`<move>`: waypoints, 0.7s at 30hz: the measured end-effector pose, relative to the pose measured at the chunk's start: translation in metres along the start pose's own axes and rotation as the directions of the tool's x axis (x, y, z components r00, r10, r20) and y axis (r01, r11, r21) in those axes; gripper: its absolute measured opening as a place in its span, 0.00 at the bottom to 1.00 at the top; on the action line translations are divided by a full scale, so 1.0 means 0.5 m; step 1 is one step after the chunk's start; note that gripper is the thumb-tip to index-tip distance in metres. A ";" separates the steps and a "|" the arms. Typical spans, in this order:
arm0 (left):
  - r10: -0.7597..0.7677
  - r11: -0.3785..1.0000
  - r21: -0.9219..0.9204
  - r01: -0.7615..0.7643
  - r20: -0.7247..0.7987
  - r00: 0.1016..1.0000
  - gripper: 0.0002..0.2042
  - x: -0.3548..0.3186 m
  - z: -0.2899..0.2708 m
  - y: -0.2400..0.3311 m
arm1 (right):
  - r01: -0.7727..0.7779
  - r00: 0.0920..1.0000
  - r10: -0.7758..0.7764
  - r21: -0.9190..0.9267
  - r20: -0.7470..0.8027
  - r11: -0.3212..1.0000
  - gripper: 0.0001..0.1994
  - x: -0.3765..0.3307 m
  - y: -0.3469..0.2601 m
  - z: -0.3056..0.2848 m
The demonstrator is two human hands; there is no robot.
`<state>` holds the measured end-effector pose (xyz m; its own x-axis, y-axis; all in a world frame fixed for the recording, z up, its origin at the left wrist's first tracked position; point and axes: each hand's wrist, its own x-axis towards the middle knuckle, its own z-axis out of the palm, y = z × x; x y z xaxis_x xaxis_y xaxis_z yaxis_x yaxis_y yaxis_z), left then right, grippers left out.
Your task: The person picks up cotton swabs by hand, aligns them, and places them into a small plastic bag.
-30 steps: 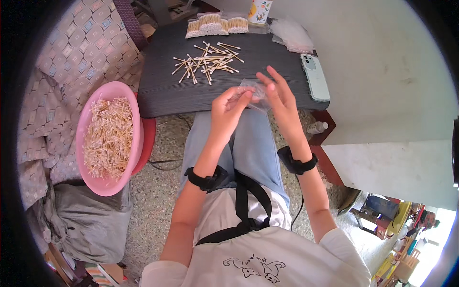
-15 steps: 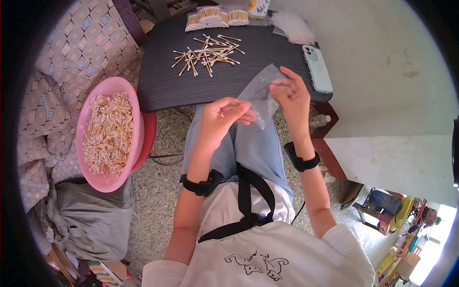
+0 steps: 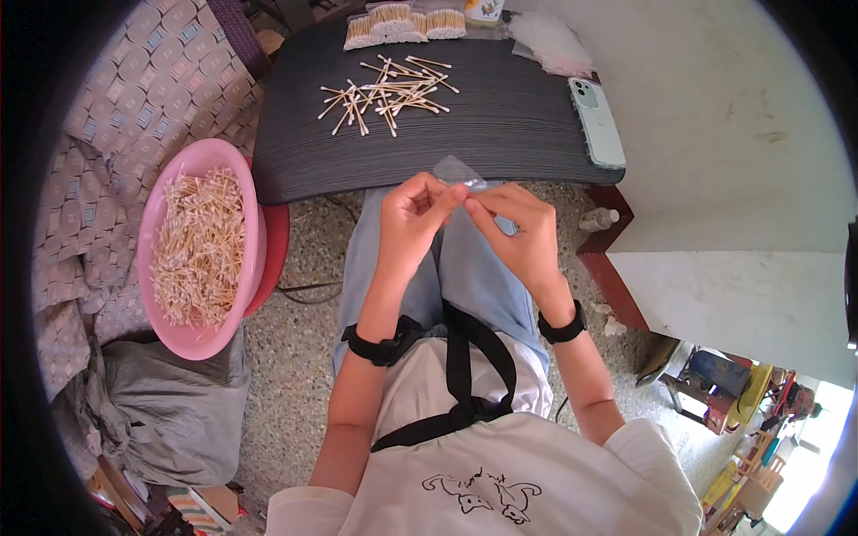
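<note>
Plastic is forming the small clear bag (image 3: 459, 170) that the left hand (image 3: 411, 219) and right hand (image 3: 523, 230) are pinching, thumb tips close together. It is extending toward the near edge of the black table (image 3: 313, 161), where loose cotton swabs (image 3: 391, 96) are lying.

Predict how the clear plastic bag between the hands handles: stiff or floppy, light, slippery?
Likely floppy: the clear plastic bag looks like thin, see-through film. Probably very light: no swabs show in its visible part, and the left hand and right hand appear to hold it by fingertips. Possibly slippery, given its shiny highlights.
</note>
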<state>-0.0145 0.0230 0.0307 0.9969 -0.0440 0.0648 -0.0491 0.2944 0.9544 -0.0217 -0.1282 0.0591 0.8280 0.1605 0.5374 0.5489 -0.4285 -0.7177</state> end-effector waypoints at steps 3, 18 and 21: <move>-0.010 0.999 0.039 0.010 0.004 1.000 0.11 -0.002 0.000 -0.003 | -0.052 0.998 0.052 0.017 0.021 0.998 0.02 0.001 0.000 0.001; 0.120 0.945 0.304 -0.120 0.018 0.993 0.12 -0.012 0.001 -0.026 | -0.081 0.990 0.066 -0.113 -0.123 0.990 0.04 0.000 0.017 0.004; 0.125 0.883 0.461 -0.092 -0.041 0.991 0.10 -0.019 0.017 -0.012 | 0.133 0.983 -0.162 -0.272 -0.085 0.953 0.07 -0.005 0.020 0.001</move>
<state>-0.0241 0.0136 0.0268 0.9847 0.0318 0.1714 -0.1633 -0.1763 0.9707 -0.0181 -0.1325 0.0503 0.7153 0.1514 0.6822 0.6024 -0.6285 -0.4921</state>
